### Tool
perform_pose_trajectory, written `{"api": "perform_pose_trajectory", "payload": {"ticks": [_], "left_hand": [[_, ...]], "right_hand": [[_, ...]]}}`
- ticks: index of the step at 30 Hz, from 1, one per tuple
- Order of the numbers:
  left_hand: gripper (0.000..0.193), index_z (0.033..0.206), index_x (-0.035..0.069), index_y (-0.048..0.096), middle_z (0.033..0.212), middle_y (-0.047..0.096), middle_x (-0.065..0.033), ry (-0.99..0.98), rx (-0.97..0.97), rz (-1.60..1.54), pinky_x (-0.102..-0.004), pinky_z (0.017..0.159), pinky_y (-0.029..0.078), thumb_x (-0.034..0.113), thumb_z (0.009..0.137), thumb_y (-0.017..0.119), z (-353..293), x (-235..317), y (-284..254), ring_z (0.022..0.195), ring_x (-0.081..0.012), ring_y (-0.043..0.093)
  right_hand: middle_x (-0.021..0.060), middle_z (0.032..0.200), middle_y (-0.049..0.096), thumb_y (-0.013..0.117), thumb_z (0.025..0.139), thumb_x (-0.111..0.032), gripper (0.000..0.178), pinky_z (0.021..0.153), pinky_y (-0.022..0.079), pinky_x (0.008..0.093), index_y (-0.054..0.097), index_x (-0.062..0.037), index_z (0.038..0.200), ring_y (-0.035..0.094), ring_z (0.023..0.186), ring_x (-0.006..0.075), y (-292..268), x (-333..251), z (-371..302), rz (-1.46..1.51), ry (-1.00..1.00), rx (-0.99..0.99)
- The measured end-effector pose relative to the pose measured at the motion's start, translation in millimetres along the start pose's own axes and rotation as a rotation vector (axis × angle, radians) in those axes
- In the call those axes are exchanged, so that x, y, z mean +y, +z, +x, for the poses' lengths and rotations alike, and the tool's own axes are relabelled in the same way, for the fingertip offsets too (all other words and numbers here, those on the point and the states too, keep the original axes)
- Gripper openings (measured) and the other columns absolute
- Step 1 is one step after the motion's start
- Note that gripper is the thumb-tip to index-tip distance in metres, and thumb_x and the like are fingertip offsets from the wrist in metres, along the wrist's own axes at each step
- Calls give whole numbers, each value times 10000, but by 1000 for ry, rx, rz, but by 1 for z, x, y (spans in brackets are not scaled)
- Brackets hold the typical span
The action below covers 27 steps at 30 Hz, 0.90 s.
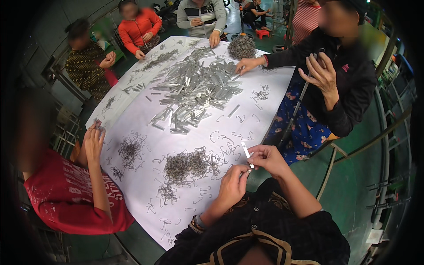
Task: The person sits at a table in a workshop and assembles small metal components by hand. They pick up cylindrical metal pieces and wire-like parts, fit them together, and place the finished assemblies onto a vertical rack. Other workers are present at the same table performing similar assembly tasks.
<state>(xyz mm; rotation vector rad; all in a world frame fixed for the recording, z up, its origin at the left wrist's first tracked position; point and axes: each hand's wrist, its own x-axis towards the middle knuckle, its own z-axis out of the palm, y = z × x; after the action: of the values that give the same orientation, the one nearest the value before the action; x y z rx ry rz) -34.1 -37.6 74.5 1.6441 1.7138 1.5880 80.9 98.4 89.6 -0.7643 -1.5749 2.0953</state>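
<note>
My right hand (268,160) is closed on a short, flat metal strip (245,149), which it holds upright and slightly tilted over the table's near right edge. Close below it, my left hand (232,184) is closed with thumb and forefinger pinched at the strip's lower end. What those fingertips hold is too small to make out. Just left of my hands lies a dense heap of bent wire hooks (183,167), with loose hooks scattered round it. A large pile of similar metal strips (198,88) covers the middle of the white table (132,110).
Several people work round the table; a co-worker's hand (319,75) is raised at the right, another's hands (93,136) at the left. A smaller heap of hooks (130,149) lies left, a tall wire mound (241,47) far right. A metal rail (327,172) stands beside me.
</note>
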Motion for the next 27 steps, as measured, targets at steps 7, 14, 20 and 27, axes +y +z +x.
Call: {"api": "perform_pose_trajectory", "payload": {"ticks": [7,14,20,27], "left_hand": [[110,948,19,521,825,586,-163,12,-42,75,-424,654,465,-3,856,577,-1,1,6,747,-363,589],[75,924,9,526,801,592,-159,27,-62,145,-402,627,476,14,868,576,-2,0,9,708,-347,603],[92,911,21,537,778,605,-144,-30,-39,162,-393,595,482,47,857,607,-3,-3,14,672,-329,611],[121,925,30,551,824,631,-130,-64,-46,157,-377,603,491,81,853,634,-7,-9,21,712,-310,634]], "right_hand": [[-11,705,608,711,804,-6,261,555,427,175,636,53,1048,542,609,31,0,3,-10,-71,-69,23],[-5,733,624,711,808,-13,251,558,428,174,633,43,1040,543,626,27,0,6,-17,-17,-55,40],[52,772,662,689,812,-5,188,621,489,225,626,15,988,608,673,87,13,9,-30,-323,-347,226],[108,868,672,683,778,19,190,710,528,284,626,9,959,666,802,182,20,15,-43,-542,-512,370]]}}
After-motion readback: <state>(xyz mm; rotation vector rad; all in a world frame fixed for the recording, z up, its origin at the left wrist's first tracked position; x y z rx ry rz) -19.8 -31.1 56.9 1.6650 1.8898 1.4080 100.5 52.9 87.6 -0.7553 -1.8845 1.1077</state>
